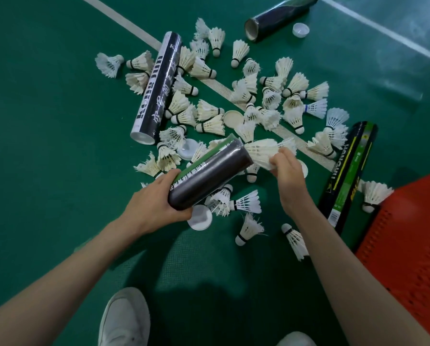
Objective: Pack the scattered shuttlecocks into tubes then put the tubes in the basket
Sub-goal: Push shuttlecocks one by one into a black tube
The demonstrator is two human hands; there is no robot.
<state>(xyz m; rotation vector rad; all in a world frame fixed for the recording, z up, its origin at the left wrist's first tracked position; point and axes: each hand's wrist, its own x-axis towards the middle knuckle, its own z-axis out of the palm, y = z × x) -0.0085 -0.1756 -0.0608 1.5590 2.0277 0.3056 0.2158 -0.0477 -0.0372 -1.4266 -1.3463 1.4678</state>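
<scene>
You are in the packing step, and it is near its beginning by my judgement, because most of the shuttlecocks lie loose on the green floor (46,146). Your left hand (154,203) is wrapped around the lower end of a dark tube (209,173) and holds it tilted above the floor, with the open mouth pointing up and to the right. Your right hand (287,171) is closed on a shuttlecock (260,151) at the feather side; its cork end is already inside the mouth of the tube, and the feathers are outside.

The next move, I think, is to push this shuttlecock straight along the tube until the feathers pass the rim. Keep it in line with the tube, because feathers that catch on the rim can bend. Then open the right hand and take another one from the pile (271,101) just beyond the tube.

Three other tubes lie on the floor: a long black one (156,91) at the left, a dark one (279,17) far at the top with an open end, and a black and green one (346,171) at the right. Some round white caps (200,217) lie among the shuttlecocks; one is just under the tube you hold. The orange basket (409,233) stands at your right, beside the black and green tube, and I cannot see any tube in it
</scene>
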